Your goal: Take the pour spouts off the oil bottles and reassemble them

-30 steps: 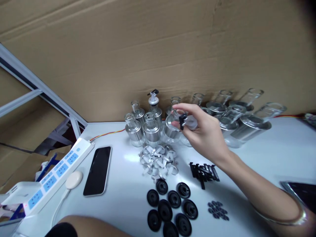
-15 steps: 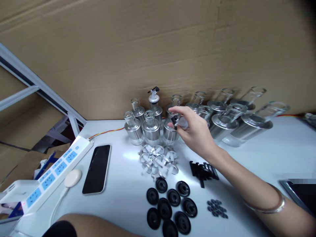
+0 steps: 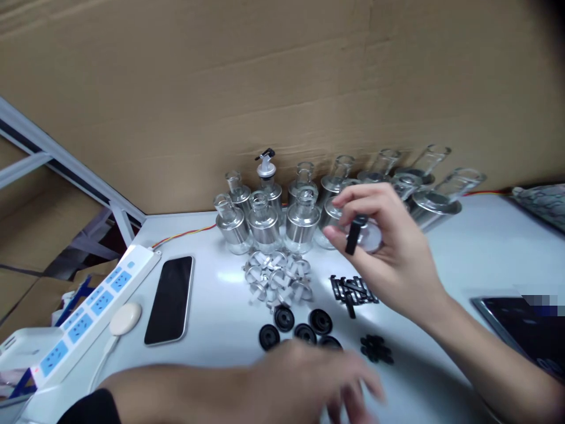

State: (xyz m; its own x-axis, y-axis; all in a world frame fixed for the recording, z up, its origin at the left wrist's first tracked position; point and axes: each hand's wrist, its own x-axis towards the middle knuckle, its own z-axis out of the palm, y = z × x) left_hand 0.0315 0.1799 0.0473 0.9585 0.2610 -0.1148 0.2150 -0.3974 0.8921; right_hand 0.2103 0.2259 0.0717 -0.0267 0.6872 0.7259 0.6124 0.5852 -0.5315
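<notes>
My right hand [image 3: 388, 247] is closed on a bottle pourer top [image 3: 369, 235] with a pale round cap and a black lever, held up in front of the glass bottles. My left hand [image 3: 309, 377], blurred by motion, reaches over the black ring-shaped stoppers [image 3: 321, 321], its fingers loosely apart with nothing visible in them. Just beyond its fingertips lies a small heap of black pieces [image 3: 376, 348]. Black levers [image 3: 353, 290] lie in a pile below my right hand. Several silvery-white pourer caps [image 3: 278, 277] are heaped left of that pile.
Several glass bottles with metal bands [image 3: 302, 221] stand along the cardboard wall [image 3: 265, 88]; one at the back carries a fitted pourer [image 3: 266, 166]. A phone [image 3: 170, 300], a white charging puck [image 3: 125, 319] and a power strip [image 3: 95, 312] lie left. A dark-screened device [image 3: 521, 330] is at right.
My right hand has drawn back from the bottles, moving right and nearer with the pourer top. My left hand has come in from below, over the black stoppers. The view has shifted slightly.
</notes>
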